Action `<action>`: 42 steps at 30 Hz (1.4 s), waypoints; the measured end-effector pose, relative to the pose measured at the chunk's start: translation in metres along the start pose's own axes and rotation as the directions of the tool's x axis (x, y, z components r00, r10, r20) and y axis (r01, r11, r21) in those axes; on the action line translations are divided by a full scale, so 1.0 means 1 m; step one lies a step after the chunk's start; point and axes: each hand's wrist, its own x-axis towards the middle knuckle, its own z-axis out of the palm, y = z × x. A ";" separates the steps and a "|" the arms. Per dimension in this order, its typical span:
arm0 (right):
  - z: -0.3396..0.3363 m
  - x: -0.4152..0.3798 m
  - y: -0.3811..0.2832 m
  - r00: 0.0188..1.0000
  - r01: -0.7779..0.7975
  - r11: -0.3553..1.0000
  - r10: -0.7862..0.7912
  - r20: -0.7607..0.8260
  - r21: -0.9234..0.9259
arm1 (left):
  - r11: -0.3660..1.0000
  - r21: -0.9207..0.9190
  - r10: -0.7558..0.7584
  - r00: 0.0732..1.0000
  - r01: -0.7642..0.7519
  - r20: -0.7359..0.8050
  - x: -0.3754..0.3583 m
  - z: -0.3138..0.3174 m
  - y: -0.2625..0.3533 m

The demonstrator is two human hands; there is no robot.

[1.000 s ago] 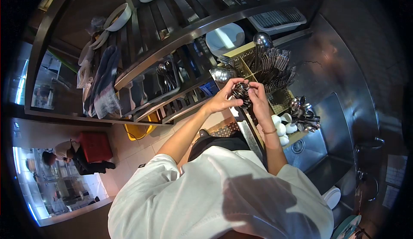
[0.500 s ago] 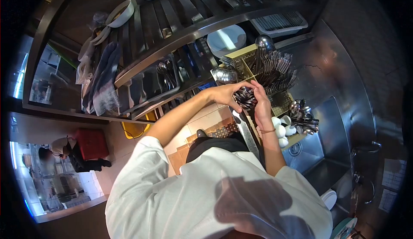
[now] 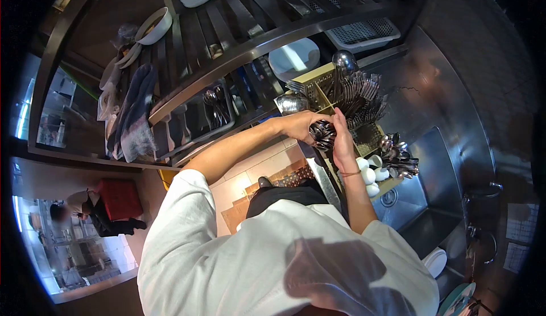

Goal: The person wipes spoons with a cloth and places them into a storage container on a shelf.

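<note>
A bundle of metal cutlery [image 3: 322,135], handle or spoon ends up, sits between my two hands. My left hand [image 3: 298,126] is wrapped round its left side. Against its right side lies my right hand [image 3: 343,144], fingers stretched upward and palm facing the bundle. Just beyond is a yellow divided rack [image 3: 322,73] with many forks [image 3: 361,91] and two ladles, one ladle [image 3: 293,103] near my left hand. White ceramic pieces [image 3: 368,175] and a cluster of spoons [image 3: 400,157] stand right of my right wrist.
A metal sink [image 3: 418,188] with a faucet [image 3: 483,191] is on the right. Slatted shelving [image 3: 227,54] spans the upper left, with bowls, a plate [image 3: 294,59], a white basket [image 3: 364,34] and a cutlery tray [image 3: 230,124]. A person [image 3: 94,211] is far left beside a red container [image 3: 119,199].
My right hand's fingers have straightened from curling over the bundle. The bundle remains between both hands. The view has shifted slightly, and the rack appears a little further left.
</note>
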 end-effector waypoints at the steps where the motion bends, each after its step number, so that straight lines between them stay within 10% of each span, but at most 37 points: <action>1: -0.002 0.001 0.002 1.000 0.004 1.000 -0.004 -0.004 0.002 | 1.000 0.003 0.003 1.000 -0.003 0.005 -0.001 -0.001 0.000; 9: -0.020 0.001 0.011 0.993 -0.005 0.998 -0.004 0.122 0.068 | 0.951 -0.303 0.042 0.996 -0.065 -0.082 -0.008 -0.001 0.000; 17: -0.025 0.000 0.005 0.966 0.241 0.908 -0.189 0.178 -0.343 | 0.947 -0.289 0.035 0.936 -0.143 -0.349 -0.014 0.014 -0.003; 27: -0.020 0.011 0.006 0.955 0.273 0.766 -0.288 0.068 -0.582 | 0.820 -0.458 -0.128 0.668 -0.344 -0.733 0.004 0.053 -0.007; 30: -0.009 0.007 -0.001 0.955 0.261 0.702 -0.289 0.070 -0.663 | 0.934 -0.196 -0.035 0.471 -0.299 -0.882 0.014 0.065 -0.004; 42: -0.024 0.003 0.013 0.969 0.216 0.945 -0.178 0.169 -0.247 | 0.958 -0.145 -0.032 0.413 -0.246 -0.910 0.023 0.054 -0.006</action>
